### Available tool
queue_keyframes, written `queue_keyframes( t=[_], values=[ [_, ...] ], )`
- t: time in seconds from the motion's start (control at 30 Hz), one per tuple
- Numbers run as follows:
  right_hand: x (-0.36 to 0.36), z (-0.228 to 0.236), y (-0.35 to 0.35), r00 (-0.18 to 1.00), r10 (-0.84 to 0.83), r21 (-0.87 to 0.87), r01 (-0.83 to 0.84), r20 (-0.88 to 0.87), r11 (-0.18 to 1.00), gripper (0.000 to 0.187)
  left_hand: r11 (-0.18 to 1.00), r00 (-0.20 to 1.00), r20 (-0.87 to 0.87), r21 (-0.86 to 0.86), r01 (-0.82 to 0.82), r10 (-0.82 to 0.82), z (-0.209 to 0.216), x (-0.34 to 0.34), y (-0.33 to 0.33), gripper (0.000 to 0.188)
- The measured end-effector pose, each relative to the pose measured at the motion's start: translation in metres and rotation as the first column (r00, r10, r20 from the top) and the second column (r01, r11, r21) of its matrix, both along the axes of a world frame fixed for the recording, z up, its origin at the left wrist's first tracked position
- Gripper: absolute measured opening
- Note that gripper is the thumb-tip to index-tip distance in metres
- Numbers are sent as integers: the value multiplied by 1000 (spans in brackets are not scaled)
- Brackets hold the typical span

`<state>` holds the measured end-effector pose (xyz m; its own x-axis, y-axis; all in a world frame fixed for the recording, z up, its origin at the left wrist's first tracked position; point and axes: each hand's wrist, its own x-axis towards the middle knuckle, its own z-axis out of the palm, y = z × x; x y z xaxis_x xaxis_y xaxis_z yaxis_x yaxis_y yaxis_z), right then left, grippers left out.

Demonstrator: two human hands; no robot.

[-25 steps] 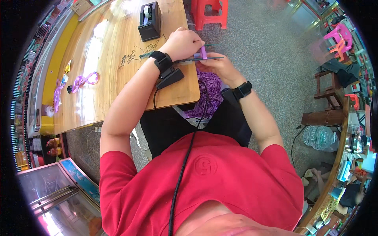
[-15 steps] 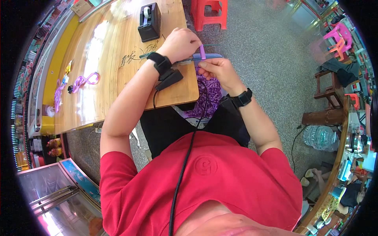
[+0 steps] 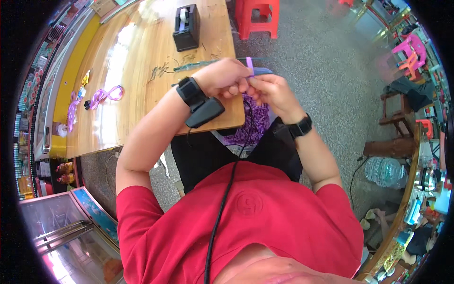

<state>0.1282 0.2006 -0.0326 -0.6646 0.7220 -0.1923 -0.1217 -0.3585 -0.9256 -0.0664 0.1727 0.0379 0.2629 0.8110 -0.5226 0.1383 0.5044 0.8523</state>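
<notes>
A short purple ribbon strip [image 3: 249,66] stands upright at the table's right edge, across thin dark green rods [image 3: 193,66] lying on the tabletop and reaching past its edge. My left hand [image 3: 228,77] is closed, its fingers curled in at the strip's lower part. Thumb and fingers of my right hand [image 3: 278,97] pinch the strip's lower end, and the fingertips of both hands meet there. Exactly how the strip passes between the fingers is hidden. Below the hands, many purple ribbon pieces [image 3: 246,130] fill a container between my knees.
On the wooden table [image 3: 146,111] stand a black tape dispenser [image 3: 186,28] and a looped purple ribbon [image 3: 105,97]. A red stool [image 3: 257,21] is beyond the table's right edge. A black cable [image 3: 222,203] runs down my shirt. Large clear bottles [image 3: 385,171] stand at right.
My left hand has come down and right from the strip's top to its lower end, meeting my right hand. The whole view has shifted slightly.
</notes>
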Motion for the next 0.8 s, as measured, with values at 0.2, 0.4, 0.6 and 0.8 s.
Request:
queue_keyframes(
  t=[0.2,0.4,0.6,0.8],
  values=[
    [-5,84,25,976,-8,318,-62,216,946,23,998,997,-57,49,48,-45,-9,-1,2,35],
    [-116,110,94,964,18,482,-149,266,863,26,987,998,-22,151,62,-59,-5,-1,-3,25],
    [-186,102,123,904,21,338,-181,427,923,24,977,994,-50,184,107,-99,-8,-2,-3,28],
    [-198,99,122,917,20,235,-123,398,964,21,974,988,-102,182,136,-119,-12,-3,-2,34]
  ],
)
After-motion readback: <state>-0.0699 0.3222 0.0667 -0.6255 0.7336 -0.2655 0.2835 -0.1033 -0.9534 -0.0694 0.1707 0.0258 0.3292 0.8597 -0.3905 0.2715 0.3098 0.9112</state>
